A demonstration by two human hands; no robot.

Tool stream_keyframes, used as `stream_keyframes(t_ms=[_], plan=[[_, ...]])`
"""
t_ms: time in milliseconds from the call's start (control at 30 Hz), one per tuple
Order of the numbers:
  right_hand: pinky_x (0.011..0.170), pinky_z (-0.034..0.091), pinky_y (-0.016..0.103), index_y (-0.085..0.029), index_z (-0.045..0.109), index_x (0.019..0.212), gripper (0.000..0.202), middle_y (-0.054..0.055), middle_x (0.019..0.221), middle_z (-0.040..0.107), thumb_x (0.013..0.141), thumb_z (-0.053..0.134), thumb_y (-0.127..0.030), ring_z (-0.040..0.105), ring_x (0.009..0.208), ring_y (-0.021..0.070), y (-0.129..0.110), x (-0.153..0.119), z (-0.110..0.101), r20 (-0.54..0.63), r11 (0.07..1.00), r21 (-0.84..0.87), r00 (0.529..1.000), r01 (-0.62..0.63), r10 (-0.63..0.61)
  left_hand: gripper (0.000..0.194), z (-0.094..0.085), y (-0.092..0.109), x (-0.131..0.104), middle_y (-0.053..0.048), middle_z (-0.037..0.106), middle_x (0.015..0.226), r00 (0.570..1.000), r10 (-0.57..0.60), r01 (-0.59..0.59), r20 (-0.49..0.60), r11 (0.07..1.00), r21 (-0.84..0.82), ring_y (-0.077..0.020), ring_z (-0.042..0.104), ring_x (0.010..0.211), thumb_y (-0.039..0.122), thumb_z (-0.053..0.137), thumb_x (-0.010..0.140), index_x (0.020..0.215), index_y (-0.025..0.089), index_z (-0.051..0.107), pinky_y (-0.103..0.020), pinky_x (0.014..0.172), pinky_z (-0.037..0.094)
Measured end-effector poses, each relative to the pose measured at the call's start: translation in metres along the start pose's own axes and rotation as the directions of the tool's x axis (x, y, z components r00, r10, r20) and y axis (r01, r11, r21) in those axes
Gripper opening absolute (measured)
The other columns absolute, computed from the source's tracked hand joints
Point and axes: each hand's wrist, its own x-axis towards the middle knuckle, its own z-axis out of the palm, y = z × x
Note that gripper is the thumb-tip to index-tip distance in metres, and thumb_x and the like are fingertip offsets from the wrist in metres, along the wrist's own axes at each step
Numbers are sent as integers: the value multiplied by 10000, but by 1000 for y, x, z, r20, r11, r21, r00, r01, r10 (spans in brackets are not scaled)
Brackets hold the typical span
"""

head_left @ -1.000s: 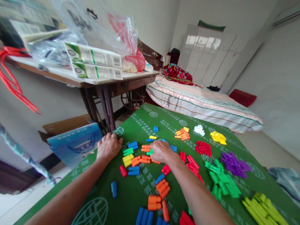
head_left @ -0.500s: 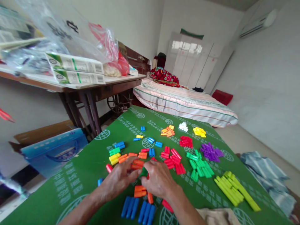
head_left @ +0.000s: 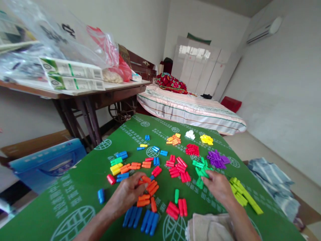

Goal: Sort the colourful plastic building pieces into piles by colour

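Note:
My left hand (head_left: pixel 130 190) is closed at the left edge of a group of orange pieces (head_left: pixel 151 187), its thumb and fingertips on one of them. Over on the right, my right hand (head_left: pixel 217 184) pinches at the near edge of the green pile (head_left: pixel 200 167); whatever is between its fingertips is hard to separate from the pile. A single green piece (head_left: pixel 177 196) stands apart between the hands, beside red pieces (head_left: pixel 183 207). Blue pieces (head_left: pixel 149 222) lie in rows below my left hand.
Purple (head_left: pixel 217 159), yellow (head_left: pixel 206 139) and white (head_left: pixel 190 134) piles lie farther back on the green table (head_left: pixel 87 180). Lime sticks (head_left: pixel 247 197) are right of my right hand. A folded cloth (head_left: pixel 210 227) sits at the near edge, under my right forearm.
My right hand has moved away from my left hand, rightward to the green pile. A lone green piece and red pieces now show where my right hand and forearm were. The view has shifted slightly.

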Motion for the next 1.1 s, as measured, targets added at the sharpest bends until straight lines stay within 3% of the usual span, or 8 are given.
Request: stream_keyframes(t_ms=[100, 200, 500, 667, 767, 900, 1000, 1100], plan=[[601, 380, 234, -231, 649, 819, 235, 35, 792, 698, 851, 467, -377, 644, 772, 183, 38, 25, -11, 40, 974, -178, 988, -140, 150, 231, 10, 11, 3, 22, 543, 620, 999, 32, -40, 44, 981, 188, -132, 519, 579, 388, 432, 813, 859, 197, 553, -239, 550, 363], [598, 379, 237, -237, 652, 801, 256, 36, 805, 703, 857, 453, -388, 650, 786, 180, 54, 43, -15, 111, 950, -256, 971, -178, 212, 222, 17, 22, 7, 8, 564, 624, 995, 20, -47, 93, 954, 295, -139, 540, 581, 360, 390, 831, 845, 203, 546, -239, 555, 343], [630, 410, 257, -208, 674, 740, 326, 64, 808, 701, 854, 446, -410, 652, 801, 195, 64, 64, -6, 201, 945, -278, 952, -172, 232, 257, 24, 31, 16, -36, 627, 671, 986, -65, -25, 150, 849, 528, -181, 610, 652, 349, 371, 847, 934, 216, 572, -238, 550, 348], [633, 417, 267, -216, 678, 699, 424, 70, 771, 696, 864, 411, -501, 651, 773, 204, 66, 64, -7, 219, 948, -272, 949, -165, 228, 449, 25, 33, 22, -61, 651, 706, 986, -124, 33, 114, 807, 589, -218, 637, 714, 368, 386, 842, 1244, 192, 479, -263, 595, 388], [643, 424, 263, -220, 692, 739, 441, 76, 807, 702, 885, 373, -488, 652, 805, 205, 66, 63, -10, 199, 946, -268, 951, -181, 239, 496, 25, 31, 22, -63, 656, 692, 988, -138, 67, 75, 804, 591, -225, 643, 722, 368, 384, 841, 1297, 181, 439, -269, 600, 396], [644, 428, 251, -245, 706, 811, 442, 66, 841, 711, 904, 332, -462, 652, 834, 200, 65, 58, -12, 146, 948, -253, 962, -191, 233, 410, 18, 22, 18, -44, 653, 670, 994, -96, 57, 45, 844, 534, -195, 634, 685, 375, 389, 845, 1188, 200, 530, -248, 574, 372], [607, 421, 253, -268, 708, 793, 438, 55, 773, 714, 893, 336, -477, 653, 764, 206, 57, 50, -6, 5, 963, -207, 984, -173, 178, 381, 9, 15, 12, -33, 643, 662, 997, -81, 65, 11, 865, 497, -175, 613, 647, 392, 400, 849, 1125, 188, 565, -239, 545, 342], [551, 413, 250, -271, 713, 773, 445, 28, 651, 693, 851, 376, -551, 635, 634, 198, 36, 37, 6, -133, 995, -48, 988, -87, 80, 343, -4, 7, 6, -12, 625, 641, 995, -72, 95, -66, 877, 471, -149, 584, 610, 373, 412, 849, 1079, 185, 583, -229, 521, 313]])
